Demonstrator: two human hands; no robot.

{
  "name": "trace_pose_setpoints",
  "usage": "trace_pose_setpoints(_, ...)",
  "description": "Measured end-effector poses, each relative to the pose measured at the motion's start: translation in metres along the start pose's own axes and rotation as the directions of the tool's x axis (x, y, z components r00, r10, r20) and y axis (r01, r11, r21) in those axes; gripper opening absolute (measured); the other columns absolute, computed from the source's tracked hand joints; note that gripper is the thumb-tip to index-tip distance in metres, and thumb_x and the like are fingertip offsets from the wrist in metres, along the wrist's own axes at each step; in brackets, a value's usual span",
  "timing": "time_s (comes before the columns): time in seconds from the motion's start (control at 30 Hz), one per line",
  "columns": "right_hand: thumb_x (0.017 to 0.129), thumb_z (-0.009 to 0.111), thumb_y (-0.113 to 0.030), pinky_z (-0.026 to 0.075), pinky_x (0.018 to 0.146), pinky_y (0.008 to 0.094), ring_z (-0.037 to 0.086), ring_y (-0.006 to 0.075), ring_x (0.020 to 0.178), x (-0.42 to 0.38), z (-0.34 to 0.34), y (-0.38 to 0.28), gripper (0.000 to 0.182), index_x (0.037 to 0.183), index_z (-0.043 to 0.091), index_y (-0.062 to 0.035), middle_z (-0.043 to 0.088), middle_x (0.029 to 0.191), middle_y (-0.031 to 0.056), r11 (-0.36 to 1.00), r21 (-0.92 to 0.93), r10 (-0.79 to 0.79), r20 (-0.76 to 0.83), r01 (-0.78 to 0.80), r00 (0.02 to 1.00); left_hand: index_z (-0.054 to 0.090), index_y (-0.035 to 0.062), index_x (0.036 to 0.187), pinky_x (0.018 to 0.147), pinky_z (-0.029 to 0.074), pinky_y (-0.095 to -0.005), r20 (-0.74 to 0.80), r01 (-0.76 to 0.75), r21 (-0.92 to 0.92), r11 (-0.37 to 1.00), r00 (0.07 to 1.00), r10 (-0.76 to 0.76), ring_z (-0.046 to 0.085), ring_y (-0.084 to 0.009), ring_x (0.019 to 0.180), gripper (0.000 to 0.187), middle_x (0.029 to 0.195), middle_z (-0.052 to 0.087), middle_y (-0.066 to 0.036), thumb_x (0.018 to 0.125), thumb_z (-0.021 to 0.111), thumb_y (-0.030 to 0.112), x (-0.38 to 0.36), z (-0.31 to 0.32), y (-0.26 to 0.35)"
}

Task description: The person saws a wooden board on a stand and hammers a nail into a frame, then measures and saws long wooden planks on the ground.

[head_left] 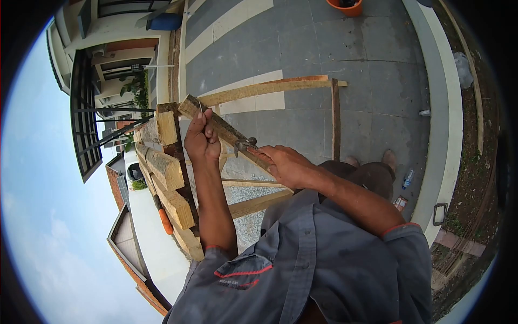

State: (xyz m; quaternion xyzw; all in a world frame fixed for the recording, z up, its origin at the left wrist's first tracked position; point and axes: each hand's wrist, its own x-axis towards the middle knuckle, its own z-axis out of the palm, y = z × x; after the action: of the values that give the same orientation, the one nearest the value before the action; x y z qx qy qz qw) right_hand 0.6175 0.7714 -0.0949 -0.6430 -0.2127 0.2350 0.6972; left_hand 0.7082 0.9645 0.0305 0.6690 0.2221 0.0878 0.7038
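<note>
My left hand [202,137] pinches a thin nail [201,107] near the upper end of a rough wooden beam [229,132]. My right hand [288,164] is wrapped round the handle of a hammer [246,144], whose metal head lies over the middle of the beam, apart from the nail. Several sawn timber pieces [175,205] are lined up left of my left forearm, their cut ends facing it. An orange-handled tool [163,217] rests along these timbers.
A wooden frame with a long rail [270,86] and an upright post [335,119] stands over grey paving [372,102]. An orange bucket [345,6] is at the top. A plastic bottle [408,178] lies near my feet, beside a white kerb [450,108].
</note>
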Motion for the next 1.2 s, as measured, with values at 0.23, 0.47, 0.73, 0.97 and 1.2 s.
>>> trace_pose_setpoints(0.23,0.085,0.058,-0.004,0.047,0.093,0.0474,0.059,0.0439,0.106,0.0,-0.001,0.001,0.048,0.132,0.05,0.0009,0.061,0.111,0.0285,1.0,0.014,-0.017,-0.017,0.017,1.0,0.053,0.0032,0.099,0.039,0.032,-0.0205,0.17,0.249,-0.348,0.904,0.965,-0.2,0.042,-0.0084,0.051,0.01,0.104,0.068,-0.014,0.1,0.05,0.013,0.0,0.009,-0.011)
trace_pose_setpoints(0.47,0.086,0.059,-0.006,0.047,0.093,0.0464,0.06,0.044,0.104,0.004,0.005,0.011,0.047,0.131,0.05,0.0036,0.062,0.11,0.0286,0.997,0.029,-0.073,-0.058,0.074,0.996,0.046,0.0024,0.11,0.037,0.03,-0.0209,0.143,0.098,-0.338,0.936,0.988,-0.052,0.037,-0.0088,0.047,0.013,0.128,0.061,-0.015,0.101,0.045,0.011,0.009,0.028,-0.009)
trace_pose_setpoints(0.73,0.084,0.055,-0.001,0.05,0.079,0.0348,0.064,0.0235,0.089,-0.015,0.008,0.043,0.048,0.132,0.048,0.0049,0.063,0.094,0.0193,0.93,0.352,-0.009,-0.263,0.105,0.965,0.048,0.002,0.108,0.036,0.03,-0.0207,0.161,0.076,-0.361,0.929,0.987,-0.018,0.036,-0.0079,0.045,0.013,0.129,0.061,-0.014,0.102,0.044,0.012,0.005,0.03,-0.005)
trace_pose_setpoints(0.97,0.094,0.057,-0.006,0.046,0.063,0.0274,0.05,0.0103,0.064,-0.009,-0.012,0.03,0.029,0.121,0.053,0.003,0.049,0.069,0.0046,0.825,0.545,0.106,-0.407,0.148,0.907,0.05,0.0076,0.095,0.035,0.031,-0.0214,0.173,0.131,-0.367,0.921,0.982,-0.071,0.037,-0.0075,0.043,0.014,0.121,0.066,-0.015,0.103,0.045,0.018,0.008,0.024,-0.003)
trace_pose_setpoints(1.2,0.099,0.058,-0.015,0.043,0.059,0.023,0.048,0.0054,0.064,0.037,-0.018,-0.005,0.017,0.105,0.053,-0.0001,0.052,0.07,-0.0016,0.839,0.213,-0.288,-0.608,0.5,0.74,0.051,0.0076,0.093,0.034,0.03,-0.0217,0.173,0.17,-0.418,0.892,0.979,-0.105,0.036,-0.0081,0.042,0.012,0.121,0.066,-0.013,0.102,0.047,0.016,0.016,0.022,0.0)
